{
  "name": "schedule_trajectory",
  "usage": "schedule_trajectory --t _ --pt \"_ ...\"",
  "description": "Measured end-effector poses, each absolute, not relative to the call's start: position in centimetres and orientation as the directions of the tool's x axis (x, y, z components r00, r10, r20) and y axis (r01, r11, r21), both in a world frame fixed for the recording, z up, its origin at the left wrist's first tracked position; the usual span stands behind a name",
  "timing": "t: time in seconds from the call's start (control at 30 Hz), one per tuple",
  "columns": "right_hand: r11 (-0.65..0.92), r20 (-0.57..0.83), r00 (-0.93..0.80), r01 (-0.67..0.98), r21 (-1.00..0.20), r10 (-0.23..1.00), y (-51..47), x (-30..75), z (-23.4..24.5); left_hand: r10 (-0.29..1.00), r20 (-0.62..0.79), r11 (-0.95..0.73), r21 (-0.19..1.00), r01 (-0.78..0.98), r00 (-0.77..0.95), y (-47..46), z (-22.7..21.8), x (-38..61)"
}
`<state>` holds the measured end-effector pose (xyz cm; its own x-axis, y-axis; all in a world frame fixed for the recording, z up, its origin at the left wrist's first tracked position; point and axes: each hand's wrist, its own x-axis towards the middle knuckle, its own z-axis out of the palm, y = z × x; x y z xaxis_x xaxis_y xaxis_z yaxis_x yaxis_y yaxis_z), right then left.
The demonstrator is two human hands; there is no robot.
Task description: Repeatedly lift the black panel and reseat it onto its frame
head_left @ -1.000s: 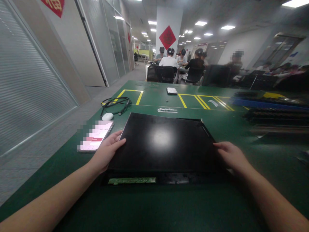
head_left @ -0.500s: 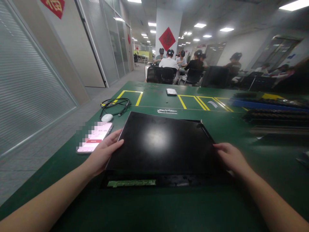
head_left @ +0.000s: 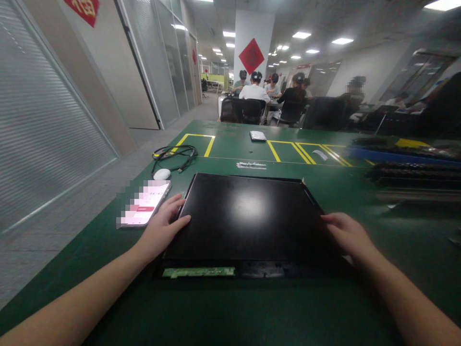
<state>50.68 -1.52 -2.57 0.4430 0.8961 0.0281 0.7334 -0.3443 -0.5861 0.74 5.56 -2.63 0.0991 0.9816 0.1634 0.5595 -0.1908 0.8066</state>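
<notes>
Left hand rests loose-fingered on the left edge of the black panel; right hand lies flat and unclenched against its right edge. It lies flat by the near edge of the green tabletop, phone just left, in a glass-walled office.

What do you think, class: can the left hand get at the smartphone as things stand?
Probably yes. The left hand rests on the black panel's left edge, and the smartphone lies just beside it on the green table, with nothing between them.

One black panel, one phone, one mouse, one cable.
</notes>
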Motion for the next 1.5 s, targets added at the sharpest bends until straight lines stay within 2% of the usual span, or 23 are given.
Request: schedule_trajectory --t 0.27,0.9,1.0,1.07,1.13,1.27,1.37,1.5 --pt "-0.354 0.012 0.447 0.723 -0.594 0.894 -1.6 50.7 -2.5 0.98 0.149 -0.197 0.63 0.751 0.133 5.5 -1.8 1.2" --pt "-0.362 -0.02 0.441 0.709 -0.605 0.897 -1.6 50.7 -2.3 0.962 0.182 -0.272 0.62 0.736 0.203 5.3 -1.9 1.4" --pt "-0.343 0.024 0.439 0.733 -0.587 0.898 -1.5 50.6 -2.3 0.939 0.222 -0.344 0.574 0.743 0.264 4.8 -1.7 0.9" --pt "-0.329 0.042 0.433 0.741 -0.586 0.9 -1.5 50.6 -2.2 0.899 0.238 -0.437 0.509 0.741 0.367 4.1 -1.1 0.5" --pt "-0.34 0.026 0.438 0.734 -0.588 0.899 -1.5 50.4 -2.0 0.844 0.207 -0.529 0.467 0.708 0.494 3.5 -0.2 0.2" --pt "-0.382 -0.014 0.463 0.712 -0.589 0.886 -1.5 50.2 -1.6 0.745 0.205 -0.65 0.439 0.62 0.635 2.8 1.5 -0.5" --pt "-0.371 -0.006 0.46 0.709 -0.6 0.888 -1.6 50.2 -1.5 0.754 0.146 -0.631 0.434 0.644 0.64 3.1 2.2 -1.0" --pt "-0.357 -0.002 0.446 0.712 -0.605 0.895 -1.7 50.3 -1.7 0.82 0.164 -0.562 0.411 0.718 0.548 3.9 1.8 -1.5"
